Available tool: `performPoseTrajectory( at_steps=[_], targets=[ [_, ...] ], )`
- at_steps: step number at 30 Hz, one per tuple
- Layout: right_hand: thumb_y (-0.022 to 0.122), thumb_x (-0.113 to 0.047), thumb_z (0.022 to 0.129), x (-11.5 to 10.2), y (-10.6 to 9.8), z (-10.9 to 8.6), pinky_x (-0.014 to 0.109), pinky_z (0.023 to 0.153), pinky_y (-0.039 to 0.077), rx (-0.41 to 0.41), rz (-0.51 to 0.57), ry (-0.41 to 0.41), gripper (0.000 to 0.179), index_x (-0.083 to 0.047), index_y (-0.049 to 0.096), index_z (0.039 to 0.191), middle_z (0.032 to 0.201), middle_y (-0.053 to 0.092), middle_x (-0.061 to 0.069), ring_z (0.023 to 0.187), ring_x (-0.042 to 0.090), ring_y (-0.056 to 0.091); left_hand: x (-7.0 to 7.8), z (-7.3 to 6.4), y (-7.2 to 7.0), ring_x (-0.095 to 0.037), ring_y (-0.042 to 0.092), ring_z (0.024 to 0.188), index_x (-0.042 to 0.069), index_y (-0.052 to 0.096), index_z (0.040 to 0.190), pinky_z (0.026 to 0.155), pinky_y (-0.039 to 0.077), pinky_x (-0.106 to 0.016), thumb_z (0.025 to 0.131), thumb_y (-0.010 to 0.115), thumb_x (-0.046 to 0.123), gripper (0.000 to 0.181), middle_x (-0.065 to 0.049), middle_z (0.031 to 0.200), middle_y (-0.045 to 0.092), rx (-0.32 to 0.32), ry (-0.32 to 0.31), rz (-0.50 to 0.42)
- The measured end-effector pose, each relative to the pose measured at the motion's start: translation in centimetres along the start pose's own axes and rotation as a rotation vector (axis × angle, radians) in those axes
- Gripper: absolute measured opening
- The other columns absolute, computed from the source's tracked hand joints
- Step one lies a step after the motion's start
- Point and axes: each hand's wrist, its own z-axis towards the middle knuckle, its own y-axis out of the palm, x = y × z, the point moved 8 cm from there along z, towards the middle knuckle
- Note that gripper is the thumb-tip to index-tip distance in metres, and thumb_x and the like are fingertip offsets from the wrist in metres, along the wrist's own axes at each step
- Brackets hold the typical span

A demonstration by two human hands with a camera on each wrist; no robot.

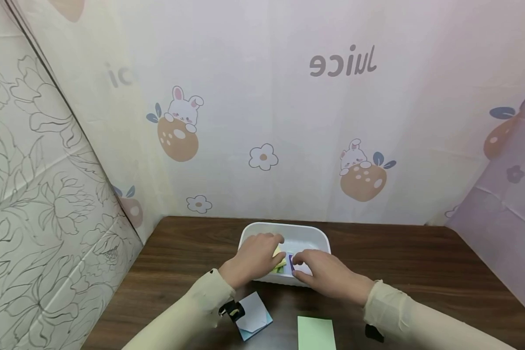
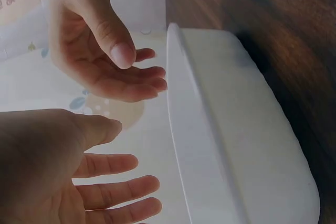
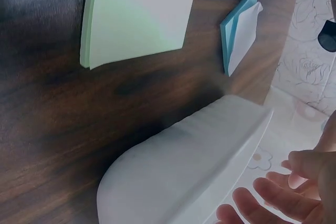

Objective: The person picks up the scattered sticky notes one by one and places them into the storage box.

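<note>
A white plastic bin (image 1: 308, 236) stands near the back of the table, with yellow-green pieces (image 1: 280, 267) and a small purple-edged item (image 1: 291, 261) inside, partly covered by my hands. My left hand (image 1: 255, 256) is over the bin's left part, its fingers loosely bent and holding nothing visible. Over the right part hovers my right hand (image 1: 325, 272), fingers relaxed and spread from the thumb. In the left wrist view, the left hand (image 2: 110, 177) and right hand (image 2: 100, 51) face each other above the bin's rim, apart, with nothing between them.
Nearer me lie a blue paper pad (image 1: 262, 324) with a loose white sheet (image 1: 251, 313) on it and a light green paper pad (image 1: 316, 333). The dark wooden table (image 1: 389, 262) meets printed curtains (image 1: 262, 112) behind and at both sides.
</note>
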Motion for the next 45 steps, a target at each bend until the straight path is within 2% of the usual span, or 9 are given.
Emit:
performPoseTrajectory(
  at_steps=[5, 9, 16, 21, 26, 33, 38, 45],
  targets=[
    [0.071, -0.024, 0.093, -0.6, 0.1, -0.7, 0.039, 0.083, 0.056, 0.003, 0.008, -0.014, 0.021, -0.011, 0.071, 0.109, 0.106, 0.074, -0.001, 0.099, 0.017, 0.069, 0.8, -0.7, -0.6, -0.016, 0.07, 0.083, 0.012, 0.069, 0.119, 0.067, 0.054, -0.03, 0.098, 0.065, 0.033, 0.03, -0.003, 0.1, 0.075, 0.03, 0.052, 0.015],
    [0.073, -0.025, 0.091, -1.2, 0.2, -1.4, 0.036, 0.08, 0.055, 0.006, 0.006, -0.064, 0.021, -0.012, 0.069, 0.107, 0.103, 0.073, -0.002, 0.094, 0.016, 0.068, 1.5, -1.3, -1.0, -0.015, 0.067, 0.078, 0.013, 0.069, 0.115, 0.064, 0.052, -0.029, 0.097, 0.066, 0.032, 0.027, -0.001, 0.093, 0.073, 0.044, 0.092, 0.052],
    [0.076, -0.026, 0.089, -2.0, 0.8, -2.7, 0.033, 0.08, 0.055, -0.034, -0.002, -0.105, 0.024, -0.011, 0.07, 0.108, 0.103, 0.072, -0.003, 0.096, 0.011, 0.067, 2.2, -2.3, -0.9, -0.012, 0.065, 0.077, 0.014, 0.071, 0.107, 0.066, 0.05, -0.027, 0.097, 0.065, 0.03, 0.02, 0.002, 0.09, 0.072, 0.042, 0.123, 0.07],
    [0.078, -0.026, 0.087, -2.3, 1.6, -3.6, 0.028, 0.073, 0.053, -0.048, -0.015, -0.163, 0.022, -0.013, 0.069, 0.103, 0.096, 0.07, -0.005, 0.087, 0.005, 0.061, 3.0, -2.9, -0.9, -0.013, 0.067, 0.081, 0.015, 0.072, 0.106, 0.068, 0.051, -0.027, 0.096, 0.067, 0.031, 0.019, 0.003, 0.093, 0.072, 0.056, 0.152, 0.085],
    [0.079, -0.029, 0.087, -2.4, 2.7, -4.4, 0.027, 0.072, 0.052, -0.073, -0.033, -0.209, 0.026, -0.013, 0.069, 0.105, 0.098, 0.069, -0.005, 0.089, 0.003, 0.06, 3.8, -3.6, -0.6, -0.013, 0.066, 0.079, 0.017, 0.072, 0.105, 0.064, 0.049, -0.027, 0.095, 0.067, 0.032, 0.019, 0.004, 0.091, 0.072, 0.061, 0.178, 0.114],
    [0.082, -0.033, 0.083, -0.9, 5.6, -5.6, 0.022, 0.063, 0.044, -0.25, 0.028, -0.095, 0.031, -0.015, 0.071, 0.106, 0.092, 0.062, -0.011, 0.077, -0.005, 0.046, 5.2, -4.6, 0.5, -0.01, 0.062, 0.074, 0.02, 0.068, 0.1, 0.059, 0.04, -0.024, 0.095, 0.068, 0.037, 0.018, 0.009, 0.084, 0.067, 0.024, 0.229, 0.127],
    [0.085, -0.039, 0.078, -0.2, 6.7, -6.5, 0.024, 0.064, 0.045, -0.267, -0.009, -0.087, 0.043, -0.015, 0.069, 0.111, 0.098, 0.061, -0.009, 0.083, -0.002, 0.05, 5.9, -5.2, 1.4, -0.009, 0.062, 0.072, 0.022, 0.065, 0.092, 0.059, 0.039, -0.023, 0.094, 0.069, 0.038, 0.017, 0.01, 0.08, 0.065, 0.013, 0.261, 0.139],
    [0.087, -0.042, 0.074, 0.3, 7.4, -6.7, 0.025, 0.067, 0.047, -0.277, -0.048, -0.077, 0.052, -0.015, 0.066, 0.114, 0.1, 0.057, -0.01, 0.087, 0.001, 0.052, 6.1, -5.8, 3.3, -0.007, 0.064, 0.076, 0.022, 0.065, 0.092, 0.063, 0.043, -0.023, 0.093, 0.071, 0.038, 0.017, 0.011, 0.082, 0.066, -0.045, 0.287, 0.097]
  ],
)
